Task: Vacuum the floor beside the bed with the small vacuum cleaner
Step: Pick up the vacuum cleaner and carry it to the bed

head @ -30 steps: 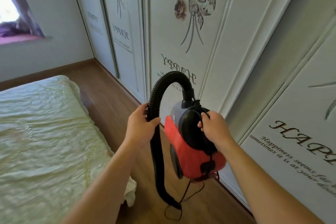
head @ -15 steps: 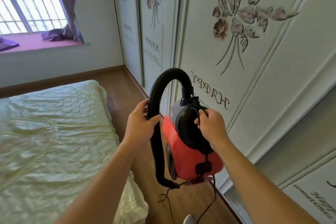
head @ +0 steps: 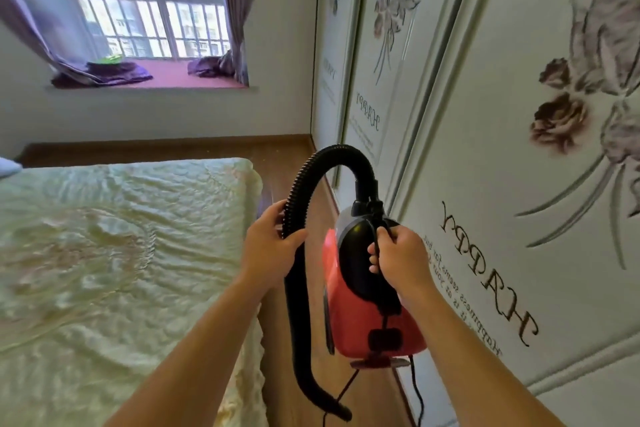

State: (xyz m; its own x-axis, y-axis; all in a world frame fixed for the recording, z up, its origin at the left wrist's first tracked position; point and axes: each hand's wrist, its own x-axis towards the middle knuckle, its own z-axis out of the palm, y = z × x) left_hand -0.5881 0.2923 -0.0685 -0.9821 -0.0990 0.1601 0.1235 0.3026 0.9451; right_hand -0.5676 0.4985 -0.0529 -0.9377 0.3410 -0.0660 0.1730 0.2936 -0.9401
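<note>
The small vacuum cleaner (head: 367, 291) hangs in the air over the strip of wooden floor (head: 298, 152) between the right edge of the bed (head: 121, 236) and the wardrobe doors (head: 485, 149), touching neither. The right hand (head: 401, 260) has its fingers curled round the black handle on top of the body and carries the weight. The left hand (head: 270, 246) is wrapped round the ribbed hose (head: 311, 177) partway down its descending side.

It looks light enough for one hand: a compact canister with a hard, glossy red plastic shell and a rounded black and grey upper part. The moulded handle is the sensible hold, since the smooth shell would likely slip. The hose is corrugated, black and flexible; it arches up from the top of the body and drops to a smooth curved nozzle (head: 341, 411) near the floor (whether the tip touches the wood I cannot tell). It will probably flop and twist unless steered, so a lower grip nearer the nozzle should give better aim. A thin power cord (head: 417, 388) trails below the body and could snag underfoot. The bed cover is pale, quilted and soft, draping over the edge, so suction might catch it.
</note>
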